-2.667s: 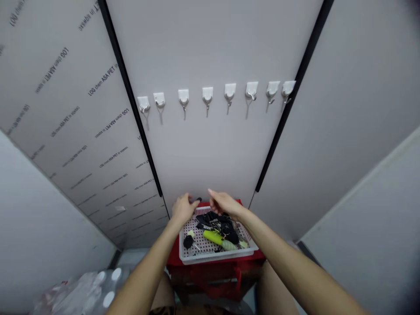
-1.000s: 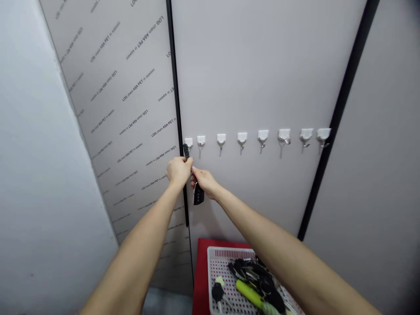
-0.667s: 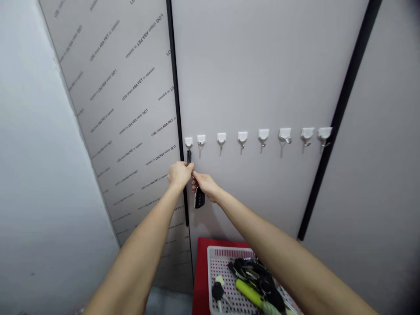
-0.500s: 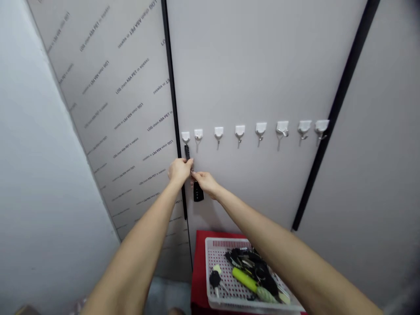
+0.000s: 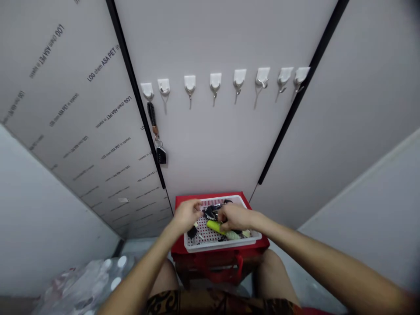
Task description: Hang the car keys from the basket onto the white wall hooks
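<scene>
A white perforated plastic basket (image 5: 199, 250) holds a pile of black keys (image 5: 210, 213), a bright yellow-green stick-like thing (image 5: 215, 226) and a pale green piece (image 5: 232, 235). My right hand (image 5: 236, 217) is down in the pile, fingers curled in; what they grip is hidden. Over the basket's left rim hovers my left hand (image 5: 187, 215), thumb and fingers apart, holding nothing. Below it lies a key with a black head (image 5: 192, 232). On the wall, a car key (image 5: 161, 155) dangles by a black braided strap (image 5: 151, 114) from the leftmost hook (image 5: 147, 90).
Several white adhesive hooks (image 5: 215, 82) run in a row across the grey panel, between two black strips (image 5: 292, 105). Under the basket is a red bag-like box (image 5: 216, 262) between my knees. Bottles in clear plastic (image 5: 111, 271) stand on the floor at lower left.
Both hands have come away from the hanging car key and down to the basket; the right is now among the keys. The car key hangs free. My view has tilted downward.
</scene>
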The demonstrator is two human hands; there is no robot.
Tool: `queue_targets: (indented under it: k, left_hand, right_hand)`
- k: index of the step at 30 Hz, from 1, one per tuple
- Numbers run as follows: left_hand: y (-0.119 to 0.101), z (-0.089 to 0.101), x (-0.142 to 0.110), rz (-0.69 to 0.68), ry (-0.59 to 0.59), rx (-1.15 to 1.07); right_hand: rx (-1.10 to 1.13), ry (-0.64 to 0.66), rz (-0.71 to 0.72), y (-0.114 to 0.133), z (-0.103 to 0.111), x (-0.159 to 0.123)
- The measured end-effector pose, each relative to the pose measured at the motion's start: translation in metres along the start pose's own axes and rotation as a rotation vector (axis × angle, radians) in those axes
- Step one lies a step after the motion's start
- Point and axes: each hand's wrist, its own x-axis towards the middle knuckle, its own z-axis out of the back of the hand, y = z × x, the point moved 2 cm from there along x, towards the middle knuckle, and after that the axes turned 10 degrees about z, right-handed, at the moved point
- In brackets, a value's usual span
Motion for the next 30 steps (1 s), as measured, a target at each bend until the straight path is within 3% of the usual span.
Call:
queue_targets:
  k: [3, 7, 9, 12, 17, 20, 26, 30]
  left_hand:
    - [-0.005, -0.04, -0.011, -0.184, 0.14, 0.236]
    - [-0.014, -0.051, -0.016, -0.224, 0.142, 0.443]
    - [-0.015, -0.044, -0.016, -0.219, 0.167, 0.423]
    - [-0.014, -0.024, -0.013, -0.17, 0.203, 0.227]
    - [-0.014, 0.016, -0.006, -0.038, 0.215, -0.331]
    - [-0.019, 0.032, -0.005, 0.029, 0.214, -0.536]
    - [-0.031, 0.05, -0.007, 0.049, 0.107, -0.631]
    - [-0.033, 0.061, -0.007, 0.046, 0.044, -0.694]
  right_hand:
    - [-0.208, -0.059, -0.021, -0.001, -0.015, -0.015]
    - [-0.271, -0.07, -0.035, 0.004, -0.018, -0.021]
    - [-0.213, -0.081, -0.042, 0.002, -0.014, -0.023]
    - [-0.003, -0.162, -0.013, -0.003, -0.004, -0.024]
    - [0.694, -0.287, 0.048, -0.006, 0.008, -0.02]
    - [0.966, -0.345, 0.055, 0.003, 0.008, -0.009]
    - [0.992, -0.378, 0.186, 0.026, 0.006, 0.021]
    - [0.94, -0.464, 0.159, 0.034, 0.012, 0.028]
